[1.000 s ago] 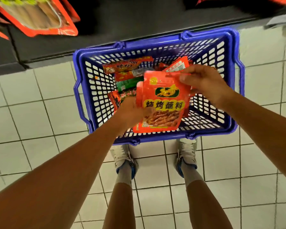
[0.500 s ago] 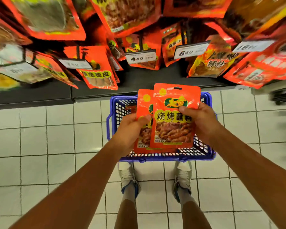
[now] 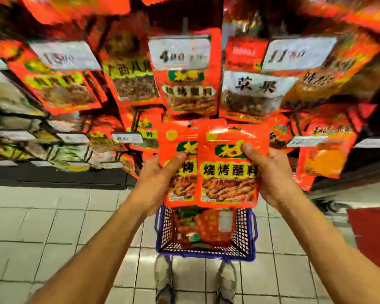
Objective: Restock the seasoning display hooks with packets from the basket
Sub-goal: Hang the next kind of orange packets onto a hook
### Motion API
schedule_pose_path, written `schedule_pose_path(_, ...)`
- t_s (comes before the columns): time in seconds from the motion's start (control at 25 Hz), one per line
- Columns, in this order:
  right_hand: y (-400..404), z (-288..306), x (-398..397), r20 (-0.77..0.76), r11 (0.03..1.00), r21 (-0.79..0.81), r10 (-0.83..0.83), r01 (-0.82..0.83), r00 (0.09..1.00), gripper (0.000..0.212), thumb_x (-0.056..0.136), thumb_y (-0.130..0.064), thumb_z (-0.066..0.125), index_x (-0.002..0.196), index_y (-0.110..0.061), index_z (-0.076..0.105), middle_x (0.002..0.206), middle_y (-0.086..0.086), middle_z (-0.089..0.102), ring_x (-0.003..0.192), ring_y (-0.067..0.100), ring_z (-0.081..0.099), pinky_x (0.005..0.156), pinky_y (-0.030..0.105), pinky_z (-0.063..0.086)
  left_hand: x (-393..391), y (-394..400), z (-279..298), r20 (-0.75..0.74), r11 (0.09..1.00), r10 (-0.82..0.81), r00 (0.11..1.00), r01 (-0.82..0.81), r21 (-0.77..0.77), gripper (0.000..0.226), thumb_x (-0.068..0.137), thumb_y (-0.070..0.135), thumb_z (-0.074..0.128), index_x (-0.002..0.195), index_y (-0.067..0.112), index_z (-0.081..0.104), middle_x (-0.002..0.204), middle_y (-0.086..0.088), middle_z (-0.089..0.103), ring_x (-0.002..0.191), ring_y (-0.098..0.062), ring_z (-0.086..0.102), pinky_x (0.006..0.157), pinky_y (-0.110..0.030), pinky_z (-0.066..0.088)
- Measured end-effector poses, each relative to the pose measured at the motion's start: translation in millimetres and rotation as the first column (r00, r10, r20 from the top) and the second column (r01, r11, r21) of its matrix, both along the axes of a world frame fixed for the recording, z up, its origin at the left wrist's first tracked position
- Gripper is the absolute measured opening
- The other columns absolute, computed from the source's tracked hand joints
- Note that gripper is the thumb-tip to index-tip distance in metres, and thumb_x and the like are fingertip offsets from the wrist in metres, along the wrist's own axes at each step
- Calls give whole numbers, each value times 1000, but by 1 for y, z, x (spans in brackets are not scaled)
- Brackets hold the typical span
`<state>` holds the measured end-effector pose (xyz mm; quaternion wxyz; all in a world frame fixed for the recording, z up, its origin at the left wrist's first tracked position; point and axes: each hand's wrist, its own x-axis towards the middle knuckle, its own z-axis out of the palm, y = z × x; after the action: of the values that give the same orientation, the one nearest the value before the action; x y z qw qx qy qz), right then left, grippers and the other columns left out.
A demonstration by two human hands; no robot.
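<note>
Motion blur smears the hanging packets (image 3: 127,84); price tags (image 3: 180,54) are barely legible.

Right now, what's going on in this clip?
A person is restocking hanging seasoning packets. The left hand grips one red packet and the right hand grips a matching one that overlaps it in front. Both are held up just below the same kind of packet on the display. Neither is on a hook yet. The blue basket sits on the floor below, with more packets inside.
</note>
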<state>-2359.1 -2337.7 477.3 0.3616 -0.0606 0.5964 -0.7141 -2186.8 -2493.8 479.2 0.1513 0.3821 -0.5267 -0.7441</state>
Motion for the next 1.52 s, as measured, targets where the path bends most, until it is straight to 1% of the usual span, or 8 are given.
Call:
schedule_pose_path(0.2,-19,159,9,-208,991,-128,2,-29,978,9,76,-20,75,83,-19,79,83,4,76,73,20,70,70,38,60,20,-31,156,-198,982,59,978,-93,-166,14,77,31,71,88,31,79,89,2,78,81,-14,71,88,-45,55)
schedule_pose_path(0.44,-64,321,27,-371,963,-258,-24,-78,928,14,74,-36,73,82,-27,81,90,3,78,81,21,70,85,42,57,40,-68,314,-387,933,53,921,-184,-310,24,81,46,71,97,30,79,101,-2,77,86,-15,73,75,-32,58)
schedule_pose_path(0.64,-94,413,25,-541,930,-355,-124,-93,832,10,86,-30,72,80,-28,79,81,-2,77,69,10,70,62,26,57,48,-100,396,-489,870,14,872,-251,-423,14,94,17,62,91,16,76,87,6,77,77,-9,72,66,-25,57)
schedule_pose_path(0.72,-104,446,17,-533,922,-387,-197,-29,823,14,88,-23,72,76,-25,78,79,-1,76,69,14,69,65,31,57,50,-112,422,-503,839,19,864,-287,-463,7,90,11,65,89,14,71,78,9,75,69,-4,69,60,-20,53)
schedule_pose_path(0.88,-122,492,-2,-508,921,-388,-237,25,828,14,87,-23,75,77,-13,73,77,6,76,67,20,71,72,44,58,51,-129,454,-543,805,76,836,-373,-462,9,82,14,68,79,19,75,76,6,74,69,-7,68,70,-31,53)
schedule_pose_path(1.08,-147,516,-9,-562,947,-303,-270,110,782,32,88,-42,72,68,-18,64,73,4,65,69,17,59,68,33,45,42,-134,472,-579,839,49,814,-348,-419,15,92,22,66,84,24,78,89,-2,78,78,-16,75,62,-30,58)
schedule_pose_path(1.36,-165,528,-17,-596,943,-271,-323,195,735,17,81,-35,68,73,-21,64,68,5,55,66,17,47,65,35,31,19,-129,478,-564,814,25,825,-344,-468,17,92,36,67,83,25,77,90,-3,79,79,-17,76,60,-27,58)
schedule_pose_path(1.52,-167,523,-25,-582,935,-262,-352,241,733,35,81,-39,73,57,-21,55,58,-2,52,61,16,45,61,33,31,5,-127,479,-562,820,23,827,-337,-462,19,93,36,67,85,21,76,88,-4,78,79,-18,76,59,-26,57)
